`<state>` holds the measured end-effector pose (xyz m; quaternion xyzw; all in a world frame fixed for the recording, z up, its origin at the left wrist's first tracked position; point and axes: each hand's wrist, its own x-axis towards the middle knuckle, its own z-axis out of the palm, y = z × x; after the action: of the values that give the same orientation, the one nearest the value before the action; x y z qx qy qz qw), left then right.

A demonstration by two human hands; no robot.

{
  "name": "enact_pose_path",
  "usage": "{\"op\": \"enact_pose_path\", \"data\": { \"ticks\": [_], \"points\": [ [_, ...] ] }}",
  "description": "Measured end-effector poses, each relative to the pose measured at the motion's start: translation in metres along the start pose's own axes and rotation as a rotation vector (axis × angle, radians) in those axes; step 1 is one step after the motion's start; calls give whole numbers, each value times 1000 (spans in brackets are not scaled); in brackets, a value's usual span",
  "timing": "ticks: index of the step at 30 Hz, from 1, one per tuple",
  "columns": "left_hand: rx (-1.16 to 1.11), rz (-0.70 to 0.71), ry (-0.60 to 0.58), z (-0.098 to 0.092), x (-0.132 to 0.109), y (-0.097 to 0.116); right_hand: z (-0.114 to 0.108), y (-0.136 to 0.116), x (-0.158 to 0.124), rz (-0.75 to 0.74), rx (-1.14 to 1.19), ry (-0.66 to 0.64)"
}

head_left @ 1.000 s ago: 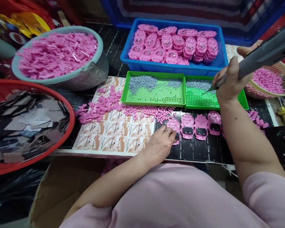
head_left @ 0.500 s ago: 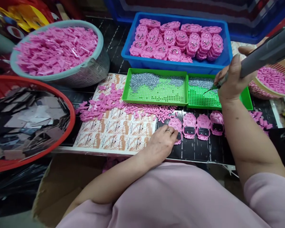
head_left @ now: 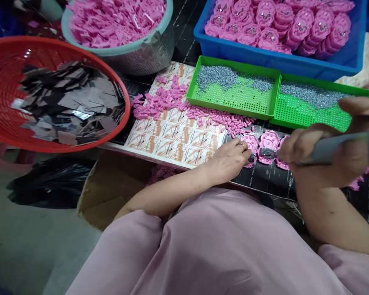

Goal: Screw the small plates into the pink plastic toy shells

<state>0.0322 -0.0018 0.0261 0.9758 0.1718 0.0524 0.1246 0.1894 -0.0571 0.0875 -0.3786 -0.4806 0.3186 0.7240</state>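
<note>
My left hand (head_left: pixel 229 159) rests on the bench with its fingers pinched on the leftmost pink toy shell (head_left: pixel 250 144) in a short row of shells (head_left: pixel 269 141). My right hand (head_left: pixel 326 147) is wrapped round a grey electric screwdriver (head_left: pixel 341 146), held nearly level. Its tip points left at the row of shells, close to my left fingers. Two green perforated trays (head_left: pixel 233 96) (head_left: pixel 307 112) with small metal screws lie just behind the shells.
A blue crate (head_left: pixel 264 59) of stacked pink shells stands at the back. A grey basin (head_left: pixel 135 45) of pink parts and a red basket (head_left: pixel 6 135) of dark flat pieces are at the left. Loose pink bits (head_left: pixel 172 102) lie on printed sheets (head_left: pixel 175 139). A cardboard box (head_left: pixel 110 184) sits below the bench.
My right hand brought the screwdriver down from the right green tray to the row of shells. The camera tilted down and left. My left hand stayed on the leftmost shell.
</note>
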Motion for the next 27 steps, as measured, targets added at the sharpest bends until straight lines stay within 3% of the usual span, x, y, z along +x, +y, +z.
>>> {"op": "enact_pose_path", "data": {
  "ticks": [4,16,23,27],
  "points": [
    [20,-7,-8,-2,0,3,19,4,-8,-31,9,-27],
    [8,-2,20,4,0,1,12,12,-13,-33,16,-43],
    [2,-7,7,3,1,0,12,26,-17,-110,12,-186],
    [12,7,31,4,0,-1,5,18,-11,-80,25,-271]
  ]
}}
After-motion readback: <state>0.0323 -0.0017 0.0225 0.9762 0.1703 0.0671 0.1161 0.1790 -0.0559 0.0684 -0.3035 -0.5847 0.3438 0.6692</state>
